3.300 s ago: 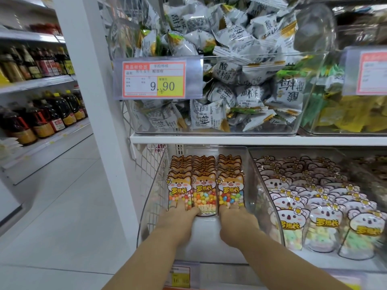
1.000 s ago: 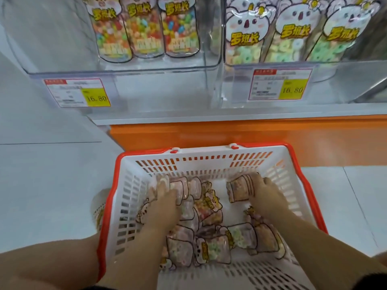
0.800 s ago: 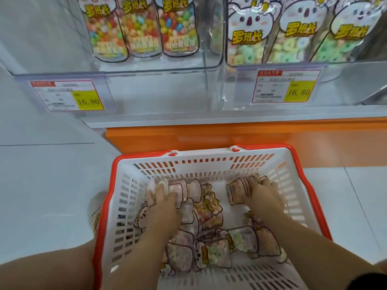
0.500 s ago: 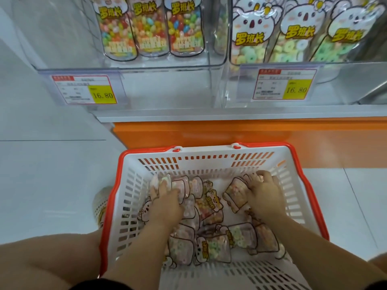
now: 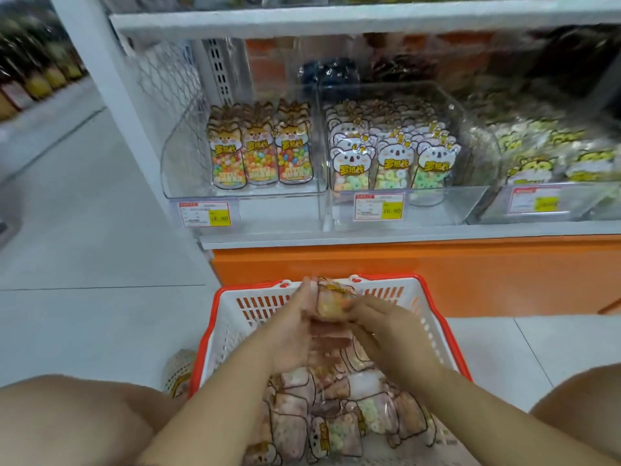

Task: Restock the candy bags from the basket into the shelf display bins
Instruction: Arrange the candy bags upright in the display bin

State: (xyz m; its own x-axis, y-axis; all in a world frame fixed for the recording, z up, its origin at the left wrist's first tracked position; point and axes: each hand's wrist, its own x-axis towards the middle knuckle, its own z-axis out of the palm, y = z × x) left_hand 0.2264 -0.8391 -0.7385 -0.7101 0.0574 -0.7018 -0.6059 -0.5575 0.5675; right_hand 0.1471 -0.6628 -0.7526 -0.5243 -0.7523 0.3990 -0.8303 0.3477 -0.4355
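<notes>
A white basket with a red rim (image 5: 215, 317) sits on the floor in front of the shelf, with several candy bags (image 5: 336, 415) lying in it. My left hand (image 5: 292, 331) and my right hand (image 5: 386, 327) are raised together above the basket and hold a small stack of candy bags (image 5: 331, 302) between them; the stack is blurred. On the shelf, the left clear bin (image 5: 188, 169) holds rows of fox-face bags (image 5: 258, 153) with free room in front. The bin beside it (image 5: 470, 196) holds koala-face bags (image 5: 393, 156).
Price tags (image 5: 205, 214) hang on the bin fronts. An orange base panel (image 5: 403, 274) runs under the shelf. A white upright post (image 5: 111, 105) stands left of the bins. A third bin (image 5: 537, 163) of bags is at right. My knees frame the basket.
Both hands were down among the bags in the basket; now they have lifted out, brought together on a stack of bags. The view has tilted up toward the shelf.
</notes>
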